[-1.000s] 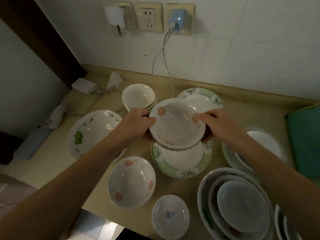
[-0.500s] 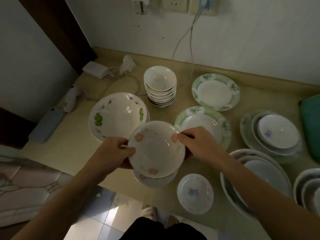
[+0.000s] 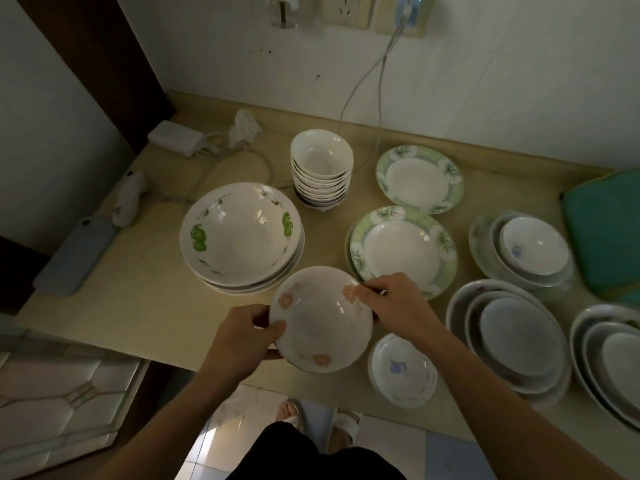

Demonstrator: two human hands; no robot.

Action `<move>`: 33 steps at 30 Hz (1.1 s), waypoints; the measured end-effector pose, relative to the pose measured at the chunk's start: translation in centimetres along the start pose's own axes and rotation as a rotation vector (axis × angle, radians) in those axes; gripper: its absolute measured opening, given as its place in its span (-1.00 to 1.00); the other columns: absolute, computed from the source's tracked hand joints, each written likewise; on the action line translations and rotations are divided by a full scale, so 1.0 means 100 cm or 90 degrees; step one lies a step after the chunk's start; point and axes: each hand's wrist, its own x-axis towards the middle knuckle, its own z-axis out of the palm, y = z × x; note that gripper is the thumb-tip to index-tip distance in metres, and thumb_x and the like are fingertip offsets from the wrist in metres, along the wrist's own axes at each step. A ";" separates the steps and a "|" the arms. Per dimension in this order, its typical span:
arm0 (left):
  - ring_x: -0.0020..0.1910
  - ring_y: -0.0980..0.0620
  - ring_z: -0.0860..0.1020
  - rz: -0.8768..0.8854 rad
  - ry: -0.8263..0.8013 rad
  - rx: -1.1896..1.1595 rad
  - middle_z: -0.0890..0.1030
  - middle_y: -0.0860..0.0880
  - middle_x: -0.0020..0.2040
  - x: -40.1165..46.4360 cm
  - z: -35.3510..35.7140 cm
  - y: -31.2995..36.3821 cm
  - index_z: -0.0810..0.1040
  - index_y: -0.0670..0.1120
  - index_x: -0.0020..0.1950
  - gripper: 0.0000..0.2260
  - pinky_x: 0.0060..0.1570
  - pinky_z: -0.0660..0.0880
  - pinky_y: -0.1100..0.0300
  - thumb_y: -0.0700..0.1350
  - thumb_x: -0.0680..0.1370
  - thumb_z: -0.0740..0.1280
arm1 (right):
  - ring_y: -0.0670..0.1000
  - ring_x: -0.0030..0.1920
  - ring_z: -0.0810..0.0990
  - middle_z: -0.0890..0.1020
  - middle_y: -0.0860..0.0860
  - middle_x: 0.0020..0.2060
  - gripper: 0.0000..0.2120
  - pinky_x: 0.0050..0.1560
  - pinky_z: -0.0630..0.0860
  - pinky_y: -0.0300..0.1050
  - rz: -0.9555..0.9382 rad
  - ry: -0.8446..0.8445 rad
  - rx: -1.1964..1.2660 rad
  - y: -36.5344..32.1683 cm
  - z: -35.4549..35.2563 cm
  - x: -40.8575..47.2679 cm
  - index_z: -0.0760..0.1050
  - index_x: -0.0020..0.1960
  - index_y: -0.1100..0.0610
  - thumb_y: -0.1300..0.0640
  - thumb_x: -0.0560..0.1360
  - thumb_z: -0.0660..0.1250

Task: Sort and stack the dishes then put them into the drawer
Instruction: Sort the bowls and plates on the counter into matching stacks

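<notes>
Here both hands [image 3: 322,323] grip the pink-flowered bowl [image 3: 320,318], green-leaf bowls [image 3: 239,233] just beside

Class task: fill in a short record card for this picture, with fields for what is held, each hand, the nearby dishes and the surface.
held: pink-flower bowl, gripped at both rims
left hand: grip on the near-left rim
right hand: grip on the far-right rim
left of it: green-fruit bowl stack
behind: small bowl stack
right: green-rimmed plates
surface: beige counter
</notes>
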 end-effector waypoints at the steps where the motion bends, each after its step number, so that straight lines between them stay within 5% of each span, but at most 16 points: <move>1: -0.13 -0.02 0.73 0.007 0.003 0.007 0.74 -0.01 -0.12 0.000 0.000 -0.001 0.69 -0.06 0.04 -0.86 -0.20 0.70 0.00 -0.26 0.55 0.44 | 0.25 -0.24 0.67 0.68 0.22 -0.32 -0.65 -0.10 0.63 0.20 0.003 0.009 0.002 0.001 0.001 0.000 0.69 -0.11 0.28 -0.03 0.55 0.39; 8: -0.19 -0.05 0.73 0.022 0.047 0.050 0.72 -0.11 -0.10 0.003 0.005 0.000 0.65 -0.11 0.08 -0.83 -0.22 0.71 -0.04 -0.26 0.51 0.48 | -0.01 -0.40 0.44 0.61 0.28 -0.34 -0.60 -0.27 0.41 -0.06 0.030 0.028 0.013 0.007 0.007 0.002 0.62 -0.23 0.31 -0.02 0.54 0.40; 15: -0.25 -0.03 0.73 0.012 0.052 0.055 0.72 -0.13 -0.13 0.007 0.003 -0.001 0.61 -0.08 -0.06 -0.86 -0.29 0.70 -0.01 -0.25 0.47 0.53 | -0.03 -0.44 0.44 0.58 0.17 -0.45 -0.66 -0.31 0.43 -0.02 0.008 0.041 -0.019 0.006 0.007 0.006 0.63 -0.31 0.22 0.00 0.53 0.42; 21: -0.13 -0.13 0.70 -0.101 0.001 0.019 0.67 -0.16 -0.03 0.013 0.000 -0.007 0.50 -0.10 0.19 -0.68 -0.30 0.68 0.03 -0.10 0.51 0.50 | 0.17 -0.18 0.69 0.71 0.14 -0.26 -0.65 -0.02 0.62 0.10 0.013 -0.013 -0.064 0.007 0.001 0.009 0.69 -0.12 0.17 -0.12 0.54 0.39; 26: -0.19 -0.16 0.74 -0.128 -0.059 -0.078 0.74 -0.16 -0.20 0.013 0.003 -0.015 0.62 -0.16 0.06 -0.88 -0.20 0.69 -0.07 -0.14 0.60 0.35 | -0.19 -0.50 0.42 0.49 -0.11 -0.51 -0.58 -0.37 0.35 -0.28 0.019 -0.024 -0.097 0.004 0.011 0.009 0.45 -0.38 0.00 -0.15 0.60 0.33; 33: -0.16 -0.17 0.74 -0.111 -0.096 -0.073 0.74 -0.18 -0.18 0.007 -0.021 -0.025 0.66 -0.20 0.04 -0.88 -0.16 0.69 -0.03 -0.20 0.58 0.35 | -0.09 -0.46 0.37 0.43 -0.02 -0.48 -0.54 -0.37 0.29 -0.26 0.020 -0.059 -0.059 -0.007 0.024 0.007 0.43 -0.38 0.10 -0.16 0.57 0.37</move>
